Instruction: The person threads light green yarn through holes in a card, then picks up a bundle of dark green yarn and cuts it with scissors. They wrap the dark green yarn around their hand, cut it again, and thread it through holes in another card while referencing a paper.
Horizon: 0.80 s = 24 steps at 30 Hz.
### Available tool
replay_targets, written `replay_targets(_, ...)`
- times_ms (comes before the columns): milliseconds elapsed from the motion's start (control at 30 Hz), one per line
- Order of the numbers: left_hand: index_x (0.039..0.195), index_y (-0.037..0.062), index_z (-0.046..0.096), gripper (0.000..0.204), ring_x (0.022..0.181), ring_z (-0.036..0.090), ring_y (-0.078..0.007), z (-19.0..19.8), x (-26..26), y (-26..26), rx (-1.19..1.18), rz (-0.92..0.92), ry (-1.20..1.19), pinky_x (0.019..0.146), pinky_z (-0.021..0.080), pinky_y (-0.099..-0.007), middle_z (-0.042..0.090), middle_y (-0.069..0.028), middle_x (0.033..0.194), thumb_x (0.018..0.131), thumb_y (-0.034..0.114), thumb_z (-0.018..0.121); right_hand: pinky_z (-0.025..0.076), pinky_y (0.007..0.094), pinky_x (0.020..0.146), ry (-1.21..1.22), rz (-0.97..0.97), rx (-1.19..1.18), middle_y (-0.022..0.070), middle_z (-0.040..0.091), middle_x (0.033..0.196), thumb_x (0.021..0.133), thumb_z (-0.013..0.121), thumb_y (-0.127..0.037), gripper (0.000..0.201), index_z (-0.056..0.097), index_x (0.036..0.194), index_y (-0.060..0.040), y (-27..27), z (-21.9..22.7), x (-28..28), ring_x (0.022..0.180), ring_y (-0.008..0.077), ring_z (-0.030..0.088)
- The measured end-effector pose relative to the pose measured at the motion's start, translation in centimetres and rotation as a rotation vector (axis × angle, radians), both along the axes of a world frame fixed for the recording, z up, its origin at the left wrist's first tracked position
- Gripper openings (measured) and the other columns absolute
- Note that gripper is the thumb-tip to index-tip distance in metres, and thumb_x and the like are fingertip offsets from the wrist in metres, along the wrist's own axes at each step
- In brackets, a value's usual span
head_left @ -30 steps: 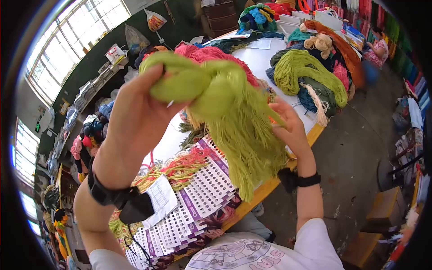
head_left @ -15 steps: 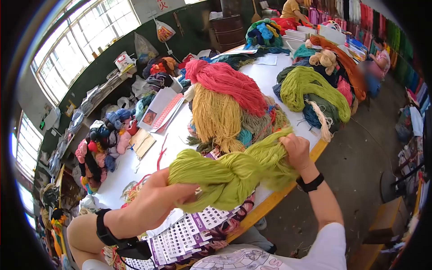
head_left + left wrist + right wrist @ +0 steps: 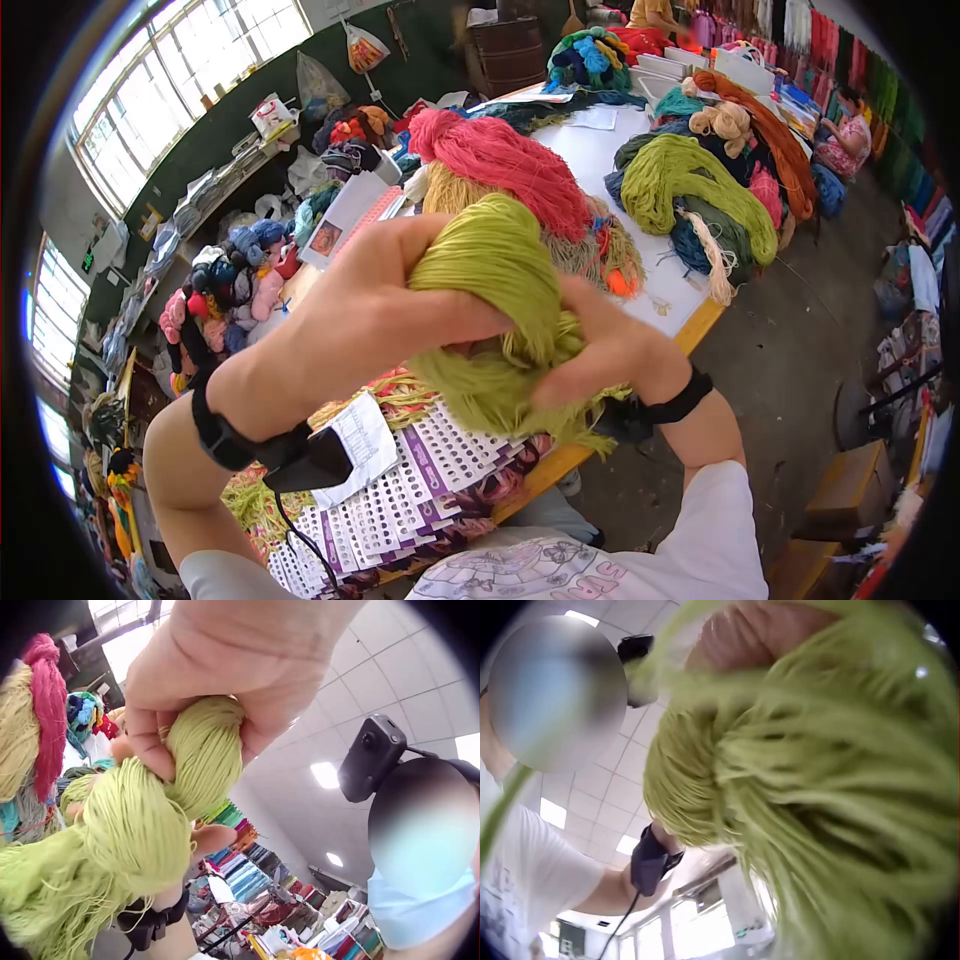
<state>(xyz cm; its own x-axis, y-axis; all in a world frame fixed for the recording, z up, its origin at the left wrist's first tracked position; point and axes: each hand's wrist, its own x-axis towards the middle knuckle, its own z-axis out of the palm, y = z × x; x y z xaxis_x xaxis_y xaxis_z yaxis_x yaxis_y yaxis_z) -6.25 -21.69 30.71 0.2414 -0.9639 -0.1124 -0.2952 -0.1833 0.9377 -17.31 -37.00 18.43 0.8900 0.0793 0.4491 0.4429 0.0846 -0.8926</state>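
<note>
A skein of lime-green yarn (image 3: 490, 265), twisted into a thick knot with loose strands at one end, is held up over the table before the chest. My left hand (image 3: 375, 290) grips its rounded end; in the left wrist view, the fingers and thumb pinch the looped bundle (image 3: 206, 750) from above. My right hand (image 3: 615, 345) holds the skein from the other side, its thumb lying against the lower part. Loose green strands (image 3: 855, 787) fill much of the right wrist view and hide most of that hand.
Below the skein, white cards with rows of holes (image 3: 360, 530) and a paper slip (image 3: 365, 440) overlie the table. Pink yarn (image 3: 500, 170) is heaped behind, more green yarn (image 3: 690, 190) to the right. The table's wooden edge (image 3: 545, 480) runs along the right. A seated person (image 3: 845, 145) is farther back.
The skein went from hanging raised with loose strands, to stretched sideways between both hands, to bunched up. The right hand has come in toward the left, which has risen since the middle frame.
</note>
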Motion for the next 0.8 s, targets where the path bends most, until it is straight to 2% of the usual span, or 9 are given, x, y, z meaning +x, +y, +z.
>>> replay_targets(100,0.1,-0.0012,0.055,0.033,0.075,0.057,-0.0071,1.0,-0.9,2.2,0.168,-0.062,0.057,0.065,0.047,-0.0231,0.061,-0.0039,0.087,0.071,0.009,0.068,0.041,0.028,0.086,0.192,0.361,-0.189,0.005,0.055,0.107,0.067,0.072,-0.018,0.063,0.043,0.121,-0.0053,0.4,1.0,-0.2,0.099,0.0135,0.049)
replay_targets(200,0.105,0.002,0.055,0.034,0.079,0.059,-0.0134,1.0,-0.9,4.3,0.402,-0.48,-0.141,0.071,0.046,-0.0272,0.062,-0.0095,0.088,0.074,0.012,0.067,0.042,0.0294,0.083,0.259,0.553,-0.208,0.0095,0.054,0.111,0.069,0.072,-0.017,0.067,0.037,0.124,-0.0016,1.7,-1.3,-1.5,0.099,0.015,0.05)
replay_targets(333,0.099,-0.0031,0.057,0.034,0.075,0.059,-0.0108,0.8,0.0,3.5,0.26,-0.462,-0.18,0.068,0.047,-0.0245,0.064,-0.0086,0.086,0.069,0.007,0.071,0.032,0.0309,0.095,0.427,0.851,0.301,0.0091,0.042,0.125,0.066,0.074,-0.013,0.08,0.028,0.13,-0.0013,1.8,-4.2,-1.7,0.113,0.0158,0.04)
replay_targets(433,0.115,-0.0013,0.045,0.063,0.088,0.06,-0.0207,2.8,4.3,2.6,-0.003,-0.151,-0.124,0.078,0.049,-0.0338,0.059,-0.0109,0.1,0.059,0.001,0.073,0.036,0.0308,0.092,0.429,0.876,0.409,0.0082,0.045,0.12,0.062,0.078,-0.019,0.088,0.024,0.13,-0.0022,3.5,-7.1,-2.4,0.108,0.0152,0.043)
replay_targets(467,0.116,-0.0018,0.043,0.063,0.092,0.058,-0.0194,3.1,5.8,2.1,-0.081,0.064,-0.076,0.081,0.048,-0.0352,0.056,-0.0114,0.104,0.058,-0.002,0.067,0.036,0.0312,0.092,0.483,0.831,0.367,0.0073,0.043,0.122,0.065,0.075,-0.016,0.08,0.029,0.129,-0.0018,3.7,-7.8,-2.5,0.109,0.0146,0.042)
replay_targets(600,0.11,-0.0042,0.048,0.038,0.092,0.057,-0.0147,3.7,12.6,-1.0,-0.429,0.041,-0.069,0.081,0.045,-0.0269,0.058,-0.0094,0.101,0.073,0.002,0.053,0.038,0.0318,0.089,0.532,0.158,-0.247,0.0059,0.05,0.114,0.068,0.07,-0.015,0.061,0.043,0.121,-0.0033,-4.9,-5.5,-1.8,0.105,0.0141,0.044)
replay_targets(633,0.11,-0.0035,0.048,0.037,0.093,0.057,-0.0144,3.6,14.1,-1.9,-0.448,0.071,-0.066,0.08,0.045,-0.0265,0.058,-0.0091,0.101,0.073,0.003,0.053,0.042,0.0309,0.086,0.212,-0.218,-0.428,0.0042,0.055,0.108,0.067,0.071,-0.014,0.056,0.048,0.117,-0.0044,-8.7,-4.8,-1.1,0.1,0.0136,0.049)
replay_targets(667,0.109,-0.0028,0.048,0.036,0.093,0.057,-0.0141,3.4,15.6,-2.8,-0.469,0.1,-0.063,0.08,0.045,-0.0262,0.058,-0.0089,0.101,0.074,0.003,0.053,0.045,0.029,0.082,0.332,-0.461,-0.408,0.0023,0.057,0.105,0.067,0.07,-0.007,0.049,0.052,0.113,-0.0052,-11.4,-1.2,-0.4,0.095,0.0124,0.053)
replay_targets(800,0.116,0.0028,0.047,0.038,0.096,0.055,-0.0146,2.0,22.6,-6.5,-0.507,0.245,-0.142,0.085,0.043,-0.0294,0.057,-0.0071,0.104,0.079,0.008,0.053,0.043,0.0264,0.082,-0.102,-1.023,-0.568,0.0031,0.059,0.103,0.068,0.066,0.0,0.044,0.055,0.11,-0.0059,-20.3,6.0,5.9,0.091,0.0123,0.056)
